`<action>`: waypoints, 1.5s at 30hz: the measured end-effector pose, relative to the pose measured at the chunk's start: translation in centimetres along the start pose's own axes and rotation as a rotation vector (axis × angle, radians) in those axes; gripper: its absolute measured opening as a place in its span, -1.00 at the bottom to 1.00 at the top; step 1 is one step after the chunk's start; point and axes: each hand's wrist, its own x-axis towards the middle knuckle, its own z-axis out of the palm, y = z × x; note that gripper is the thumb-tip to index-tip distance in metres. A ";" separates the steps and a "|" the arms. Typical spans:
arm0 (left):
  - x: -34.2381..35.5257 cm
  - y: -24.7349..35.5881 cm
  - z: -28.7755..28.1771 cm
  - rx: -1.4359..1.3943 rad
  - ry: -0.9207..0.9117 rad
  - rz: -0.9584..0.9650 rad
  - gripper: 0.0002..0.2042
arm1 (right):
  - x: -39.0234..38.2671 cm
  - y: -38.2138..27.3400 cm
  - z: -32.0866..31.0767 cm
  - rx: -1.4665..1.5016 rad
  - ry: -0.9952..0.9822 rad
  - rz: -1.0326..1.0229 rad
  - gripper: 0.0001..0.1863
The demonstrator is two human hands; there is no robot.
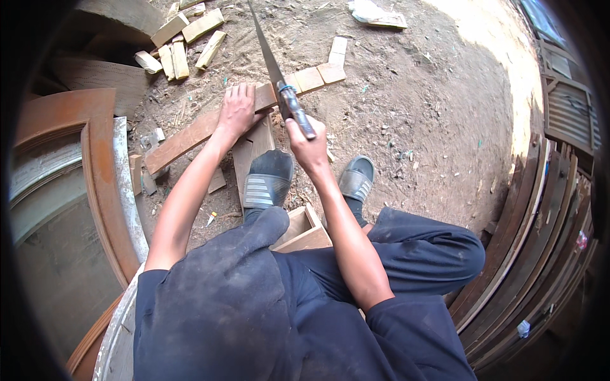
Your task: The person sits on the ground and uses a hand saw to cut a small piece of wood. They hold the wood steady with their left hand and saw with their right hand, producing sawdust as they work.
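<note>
In my right hand (307, 143) is a handsaw (270, 60), its dark, partly wrapped handle inside my closed fingers. The long blade points away from me and crosses a reddish-brown wooden board (190, 135) near the board's far right end; whether its teeth are in the wood I cannot tell. My left hand (237, 109) grips that board just left of the blade, fingers over its top. Beneath it lies another wooden piece (244, 162), beside my left sandalled foot (269, 180).
Several pale wood blocks lie in a row (309, 80) beyond the saw, others in a heap (180, 54) at upper left. A brown framed panel (101, 171) stands at left, a box-like wooden piece (304, 230) under me, long stacked boards (534, 235) at right.
</note>
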 end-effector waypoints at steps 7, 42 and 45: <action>-0.7 -0.5 -1.5 -0.042 -0.038 -0.004 -0.32 | 4.3 -3.5 -4.4 -0.007 0.098 -0.143 -0.86; -0.7 -1.0 -0.4 -0.124 0.023 0.052 -0.41 | -3.7 -0.6 -0.5 -0.072 -0.024 0.136 -0.78; -0.6 -0.8 -0.5 -0.118 -0.012 0.045 -0.38 | -4.6 0.1 -1.3 -0.111 -0.041 0.106 -0.79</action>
